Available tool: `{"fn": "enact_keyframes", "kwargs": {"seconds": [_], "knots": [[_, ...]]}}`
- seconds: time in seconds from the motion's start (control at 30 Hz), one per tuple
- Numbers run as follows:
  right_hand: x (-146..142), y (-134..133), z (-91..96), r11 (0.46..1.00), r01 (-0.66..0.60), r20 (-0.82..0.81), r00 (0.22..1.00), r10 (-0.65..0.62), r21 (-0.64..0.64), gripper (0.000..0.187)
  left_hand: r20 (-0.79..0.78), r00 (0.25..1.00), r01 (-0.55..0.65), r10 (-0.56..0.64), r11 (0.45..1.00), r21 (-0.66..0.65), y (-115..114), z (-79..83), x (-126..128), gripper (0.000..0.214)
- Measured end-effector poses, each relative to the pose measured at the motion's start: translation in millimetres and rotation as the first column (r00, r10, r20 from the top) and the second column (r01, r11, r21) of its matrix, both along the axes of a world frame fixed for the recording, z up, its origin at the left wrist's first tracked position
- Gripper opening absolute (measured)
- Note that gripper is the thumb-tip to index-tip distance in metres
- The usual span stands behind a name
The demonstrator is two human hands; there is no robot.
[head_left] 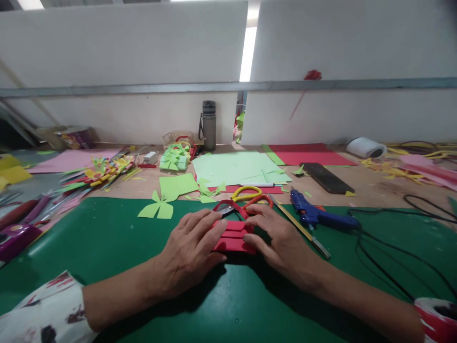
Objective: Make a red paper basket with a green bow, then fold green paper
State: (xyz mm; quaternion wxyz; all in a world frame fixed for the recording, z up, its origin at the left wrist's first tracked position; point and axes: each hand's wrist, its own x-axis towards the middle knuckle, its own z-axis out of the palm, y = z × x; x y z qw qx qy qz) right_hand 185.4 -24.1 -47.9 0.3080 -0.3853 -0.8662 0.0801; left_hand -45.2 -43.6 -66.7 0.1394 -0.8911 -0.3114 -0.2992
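The big green mat (107, 247) lies on the table (374, 188) in front of me. Behind it lie light green sheets (235, 166), with a red sheet (310, 155) to their right and a pink sheet (71, 159) far to the left.

My left hand (189, 252) is flat, with the fingers a little spread and pointing right. My right hand (282, 243) is flat too, with the fingers held out and pointing left. Neither hand pinches anything.

A black cable (385, 257) loops over the mat on the right and joins a blue glue gun (314, 214). A long ruler (300, 228) lies slanted between the glue gun and my right hand. A black phone (326, 177) lies on the table behind the glue gun. A grey bottle (209, 125) stands upright at the back.

Red scissors (235, 207) lie just behind my fingers, and yellow scissors (246, 193) lie just behind those. A green cut shape (159, 208) lies at the mat's far edge, to the left.

The folded red paper (233, 236) lies on the mat in the middle, between my hands. Both hands press down on it with their fingers, the left hand on its left side and the right hand on its right side.
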Motion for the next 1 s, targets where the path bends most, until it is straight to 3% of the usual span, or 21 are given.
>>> {"fn": "enact_keyframes", "kwargs": {"seconds": [0.1,0.2,0.3,0.37,0.4,0.53,0.73,0.83,0.9,1.0], "knots": [[1,1,7.8,1.000,0.012,-0.030,0.999,-0.012,-0.004,0.013,0.148,0.989,-0.010,0.014,1.000,-0.028,-3,8.4,-10,0.032],[4,4,17.8,0.999,0.023,-0.054,0.998,-0.025,-0.034,0.015,0.308,0.935,-0.110,0.176,0.969,-0.219,-3,18.2,-21,0.013],[4,8,23.8,0.995,0.045,-0.049,0.998,-0.050,-0.092,0.013,0.351,0.851,-0.155,0.391,0.826,-0.542,-2,24.4,-28,0.009],[4,10,24.0,0.993,0.052,-0.029,0.998,-0.056,-0.108,0.013,0.323,0.836,-0.132,0.443,0.735,-0.665,-3,26.0,-28,0.010],[4,10,22.9,0.993,0.052,-0.020,0.998,-0.054,-0.110,0.013,0.309,0.845,-0.118,0.436,0.715,-0.689,-3,26.2,-28,0.010],[10,8,13.8,0.996,0.059,-0.014,0.998,-0.060,-0.062,0.017,0.247,0.912,-0.081,0.327,0.734,-0.674,-6,24.8,-27,0.018],[18,-1,-1.9,0.980,-0.059,0.043,0.998,0.052,0.191,0.031,0.129,0.949,-0.163,0.289,0.796,-0.583,-12,13.2,-21,0.012],[18,-1,-9.5,0.940,-0.106,0.070,0.994,0.088,0.324,0.036,0.170,0.954,-0.115,0.247,0.824,-0.554,-10,11.5,-20,0.012],[19,1,-14.3,0.923,-0.110,0.081,0.993,0.086,0.369,0.039,0.222,0.929,-0.151,0.296,0.852,-0.502,2,15.2,-29,0.016],[19,6,-18.8,0.883,-0.153,0.136,0.985,0.103,0.444,0.045,0.257,0.826,-0.370,0.502,0.826,-0.425,34,25.1,-58,0.020]]}}
